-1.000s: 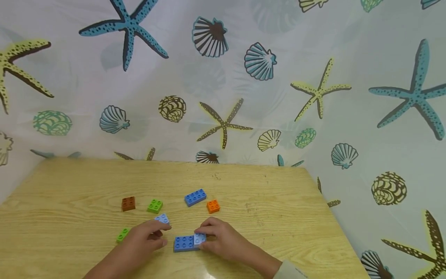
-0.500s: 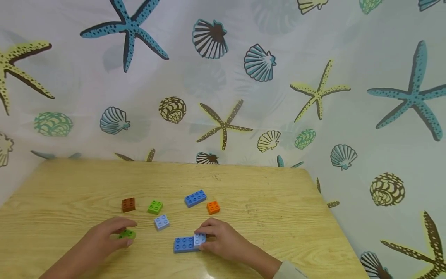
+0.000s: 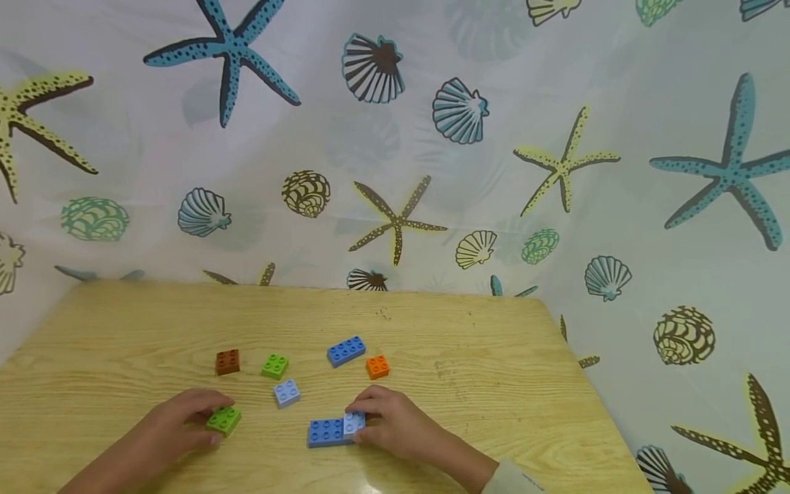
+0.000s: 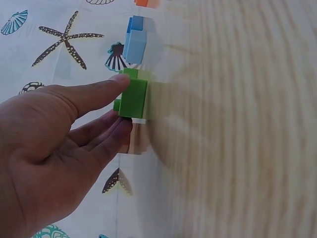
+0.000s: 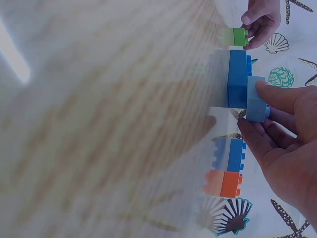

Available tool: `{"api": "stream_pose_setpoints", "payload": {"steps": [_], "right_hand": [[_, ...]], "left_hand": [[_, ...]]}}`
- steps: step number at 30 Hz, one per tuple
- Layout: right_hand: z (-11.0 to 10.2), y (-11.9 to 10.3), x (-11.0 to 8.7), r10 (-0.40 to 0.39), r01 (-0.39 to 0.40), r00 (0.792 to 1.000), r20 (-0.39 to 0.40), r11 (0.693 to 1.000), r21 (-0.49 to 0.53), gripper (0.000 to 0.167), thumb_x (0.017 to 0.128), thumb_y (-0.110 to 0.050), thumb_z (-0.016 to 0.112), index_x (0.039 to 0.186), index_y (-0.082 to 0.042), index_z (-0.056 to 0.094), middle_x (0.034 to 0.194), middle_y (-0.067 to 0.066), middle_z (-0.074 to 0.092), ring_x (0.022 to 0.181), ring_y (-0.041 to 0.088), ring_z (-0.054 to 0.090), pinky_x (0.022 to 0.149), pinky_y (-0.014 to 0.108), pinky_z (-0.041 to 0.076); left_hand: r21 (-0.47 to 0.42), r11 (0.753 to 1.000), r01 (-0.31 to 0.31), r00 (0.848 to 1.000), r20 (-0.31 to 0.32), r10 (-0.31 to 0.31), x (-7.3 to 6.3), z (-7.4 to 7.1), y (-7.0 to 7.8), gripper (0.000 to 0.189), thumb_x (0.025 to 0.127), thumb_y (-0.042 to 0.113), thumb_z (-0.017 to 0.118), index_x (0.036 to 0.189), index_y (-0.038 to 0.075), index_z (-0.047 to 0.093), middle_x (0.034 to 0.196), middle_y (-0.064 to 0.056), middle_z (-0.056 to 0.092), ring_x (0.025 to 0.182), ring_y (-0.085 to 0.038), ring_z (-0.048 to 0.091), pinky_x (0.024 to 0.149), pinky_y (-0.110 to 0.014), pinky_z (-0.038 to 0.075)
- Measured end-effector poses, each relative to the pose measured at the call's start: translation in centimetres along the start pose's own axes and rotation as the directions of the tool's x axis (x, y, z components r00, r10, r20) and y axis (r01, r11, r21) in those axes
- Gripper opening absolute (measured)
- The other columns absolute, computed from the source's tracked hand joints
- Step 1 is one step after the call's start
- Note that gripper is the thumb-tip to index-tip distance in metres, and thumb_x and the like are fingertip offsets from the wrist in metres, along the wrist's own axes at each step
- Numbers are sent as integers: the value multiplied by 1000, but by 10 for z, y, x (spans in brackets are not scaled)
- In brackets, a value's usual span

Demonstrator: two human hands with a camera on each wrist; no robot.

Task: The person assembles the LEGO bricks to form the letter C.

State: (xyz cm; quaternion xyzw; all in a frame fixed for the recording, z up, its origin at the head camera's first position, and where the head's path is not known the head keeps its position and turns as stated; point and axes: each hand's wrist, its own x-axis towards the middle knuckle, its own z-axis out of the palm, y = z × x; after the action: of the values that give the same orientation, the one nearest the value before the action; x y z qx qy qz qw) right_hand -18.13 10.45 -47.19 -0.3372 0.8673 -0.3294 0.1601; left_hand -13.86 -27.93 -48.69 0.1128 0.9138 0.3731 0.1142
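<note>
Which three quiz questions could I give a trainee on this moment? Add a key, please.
1. True or false: the left hand holds a brown brick.
2. Multiple choice: the right hand pinches
A, a brown brick
B, a light-blue brick
C, a red brick
3. In the head view, what colour is the brick nearest the orange brick?

Key: 1 false, it holds a green brick; 2 B; 3 blue, the back blue brick.
</note>
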Motion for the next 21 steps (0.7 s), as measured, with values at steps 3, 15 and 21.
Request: {"api": "stream_pose_setpoints", "payload": {"steps": [3,15,21], "right_hand": [[0,1,0,-3,3,1000,-1,1000,-1,37,93,-23,75,129,-16,70,122,-8,62,106,-2,55,89,16,50],[0,0,0,-20,20,1000,0,1000,-13,36,94,-22,74,128,-14,70,122,-8,62,105,-2,54,89,16,50],[0,0,2,-19,19,1000,3,1000,3,36,94,-21,74,128,-13,70,121,-7,62,103,-3,53,87,15,50]], "left_hand": [[40,999,-2,1000,-15,3,2,3,0,54,83,24,82,130,6,65,133,-19,60,110,-28,64,87,-38,57],[19,999,51,999,-1,-51,4,6,4,49,84,29,82,125,7,67,125,-9,65,108,-22,63,86,-39,57],[-46,996,77,997,1,-77,5,12,14,49,84,33,82,124,9,67,128,-11,64,112,-25,63,89,-40,57]]}}
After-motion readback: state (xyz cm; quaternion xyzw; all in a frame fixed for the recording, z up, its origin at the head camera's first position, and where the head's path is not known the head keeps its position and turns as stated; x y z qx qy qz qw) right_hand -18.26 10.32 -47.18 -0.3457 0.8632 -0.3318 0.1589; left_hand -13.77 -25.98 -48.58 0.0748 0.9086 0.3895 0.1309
